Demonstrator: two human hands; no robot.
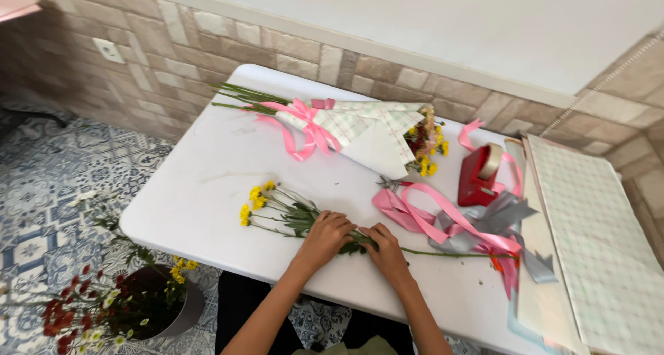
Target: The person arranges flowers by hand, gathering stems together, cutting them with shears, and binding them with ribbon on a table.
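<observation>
A loose bunch of yellow flowers (257, 204) with long green stems lies on the white table (207, 182) near its front edge. My left hand (325, 234) grips the leafy middle of the stems. Right beside it, my right hand (386, 252) pinches the same stems, which run on to the right. Behind them lies a finished bouquet (360, 128) wrapped in pale checked paper and tied with a pink ribbon bow (304, 123).
Loose pink ribbon (415, 213) and grey ribbon (487, 223) lie right of my hands, with a red tape dispenser (479, 175) and sheets of wrapping paper (595, 244). A dark bucket of flowers (149, 303) stands on the tiled floor at the left. A brick wall rises behind.
</observation>
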